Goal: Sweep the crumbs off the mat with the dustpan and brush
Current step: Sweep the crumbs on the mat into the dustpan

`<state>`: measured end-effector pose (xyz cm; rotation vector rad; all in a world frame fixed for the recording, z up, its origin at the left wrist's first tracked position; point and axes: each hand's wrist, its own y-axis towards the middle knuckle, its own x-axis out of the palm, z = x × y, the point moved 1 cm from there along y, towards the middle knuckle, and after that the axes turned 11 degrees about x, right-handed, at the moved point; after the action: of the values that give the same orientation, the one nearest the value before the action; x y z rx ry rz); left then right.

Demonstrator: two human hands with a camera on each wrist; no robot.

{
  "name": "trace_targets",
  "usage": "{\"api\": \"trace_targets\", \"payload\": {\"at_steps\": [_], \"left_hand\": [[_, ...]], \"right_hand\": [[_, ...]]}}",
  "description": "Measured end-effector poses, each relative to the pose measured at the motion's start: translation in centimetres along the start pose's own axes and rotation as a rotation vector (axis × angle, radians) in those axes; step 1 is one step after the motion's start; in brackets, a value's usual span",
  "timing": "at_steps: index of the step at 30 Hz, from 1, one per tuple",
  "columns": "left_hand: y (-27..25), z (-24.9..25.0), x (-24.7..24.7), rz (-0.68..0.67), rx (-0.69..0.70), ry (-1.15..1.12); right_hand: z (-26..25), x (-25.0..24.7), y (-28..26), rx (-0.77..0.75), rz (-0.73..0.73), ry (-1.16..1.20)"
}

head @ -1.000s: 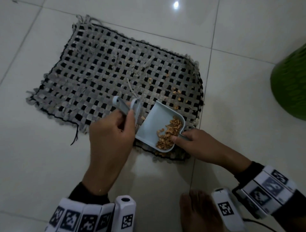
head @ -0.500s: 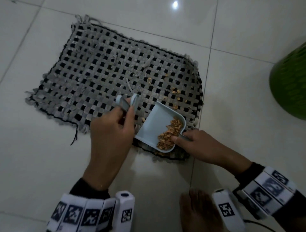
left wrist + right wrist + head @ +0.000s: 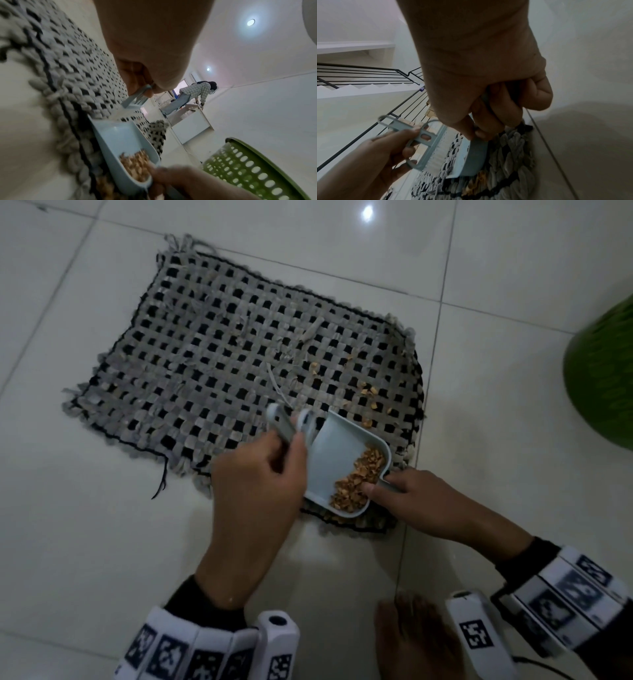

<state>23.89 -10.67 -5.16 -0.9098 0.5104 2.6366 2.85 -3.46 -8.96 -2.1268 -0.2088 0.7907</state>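
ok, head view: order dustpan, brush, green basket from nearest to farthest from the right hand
1. dustpan: held by the right hand, on the mat's near right corner.
2. brush: left of the dustpan, in the left hand.
3. green basket: far right, on the floor.

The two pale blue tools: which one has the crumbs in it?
The dustpan, held by the right hand, has the crumbs heaped at its back. The brush, in the left hand, carries none.
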Motion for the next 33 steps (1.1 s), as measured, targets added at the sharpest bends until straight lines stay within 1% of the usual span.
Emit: {"api": "trace_targets", "payload": {"at_steps": [2, 3, 6, 9, 10, 11, 13, 15, 17, 19, 21, 23, 25, 27, 30, 33], "left_hand": [[0.4, -0.9, -1.0, -0.006, -0.045, 0.055], [0.4, -1.1, -1.3, -0.02, -0.044, 0.102], [0.1, -0.5, -1.0, -0.095, 0.021, 0.213], [-0.6, 0.3, 0.5, -0.165, 0.07, 0.172], [-0.8, 0.5, 0.7, -0.173, 0.065, 0.135], [-0.9, 0.6, 0.7, -0.166, 0.047, 0.087], [-0.9, 0.3, -0.1, -0.108, 0.002, 0.037], [-0.6, -0.2, -0.7, -0.057, 0.005, 0.102], [-0.4, -0.1, -0.4, -0.084, 0.038, 0.132], [-0.9, 0.7, 0.5, -0.154, 0.081, 0.092], [-1.6, 1.2, 1.0, -0.186, 0.082, 0.033], [-1.7, 1.0, 0.5, -0.143, 0.068, 0.03], [-1.3, 0.3, -0.5, -0.07, 0.053, 0.099], [-0.6, -0.4, -1.1, -0.047, 0.04, 0.177], [-0.6, -0.5, -0.4, -0.138, 0.062, 0.193], [-1.3, 0.6, 1.2, -0.209, 0.09, 0.174]], "right_hand": [[0.4, -0.2, -0.1, -0.008, 0.001, -0.016], [0.5, -0.2, -0.2, -0.008, 0.004, -0.015], [0.9, -0.2, -0.3, 0.016, 0.008, -0.025], [0.8, -0.3, -0.4, 0.032, -0.001, -0.036], [0.8, -0.3, -0.5, 0.04, -0.002, -0.039], [0.8, -0.4, -0.5, 0.049, -0.004, -0.042], [0.8, -0.4, -0.5, 0.065, -0.011, -0.051], [0.8, -0.4, -0.5, 0.08, -0.017, -0.05], [0.7, -0.4, -0.5, 0.088, -0.022, -0.047], [0.6, -0.5, -0.4, 0.091, -0.026, -0.037], [0.4, -0.5, -0.6, 0.095, -0.027, -0.033], [0.3, -0.5, -0.7, 0.104, -0.022, -0.038], [0.1, -0.4, -0.8, 0.135, -0.008, -0.056], [0.0, -0.3, -0.6, 0.162, -0.002, -0.067], [-0.3, -0.2, -0.5, 0.178, -0.004, -0.076], [-0.2, -0.3, -0.7, 0.165, -0.013, -0.069]]}}
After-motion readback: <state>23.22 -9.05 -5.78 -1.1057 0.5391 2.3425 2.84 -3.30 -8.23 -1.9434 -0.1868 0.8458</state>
